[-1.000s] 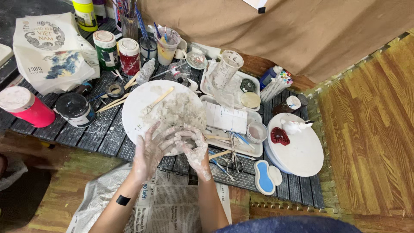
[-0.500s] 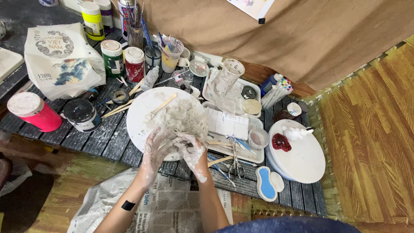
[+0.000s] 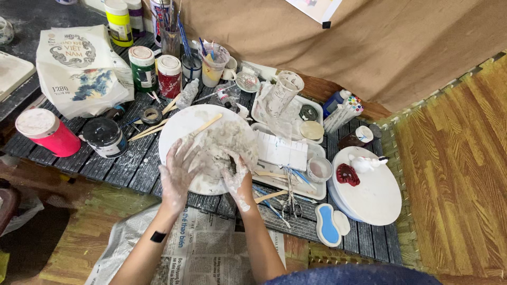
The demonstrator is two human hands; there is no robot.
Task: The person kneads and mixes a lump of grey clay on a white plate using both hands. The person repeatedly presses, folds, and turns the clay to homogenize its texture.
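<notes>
Kneading wet clay on a round white board

Pressing into a grey-white clay lump point(image 3: 224, 145), both hands work at the near edge of a round white board point(image 3: 177, 124), which keeps the mess off the dark slatted surface point(image 3: 132, 166). Left hand point(image 3: 177, 174) lies flat with fingers spread against the lump's left side, not closed on anything. Right hand point(image 3: 235, 179) has its fingers curled and dug into the lump's lower right, gripping clay. Both are coated in pale slip, wet-looking, matte. The lump is rough, torn and irregular, sitting right of centre on the board.

A flat wooden stick point(image 3: 203, 126) lies across the board's top, touching the clay, handy for scraping. More sticks point(image 3: 150, 129) lie just left of the board. Paint jars stand behind, out of the way: green point(image 3: 142, 68), red point(image 3: 170, 76), yellow point(image 3: 119, 24). A pink tub point(image 3: 47, 132) and a black tub point(image 3: 104, 137) sit at left, lids on. A brush cup point(image 3: 171, 37) stands upright at the back. A white turntable point(image 3: 369, 190) at right carries a small red piece point(image 3: 347, 174) and a white figurine point(image 3: 367, 162), apart from the wet work. Newspaper point(image 3: 200, 248) covers the floor under the forearms, catching drips. A printed paper bag point(image 3: 79, 68) lies at far left.
</notes>
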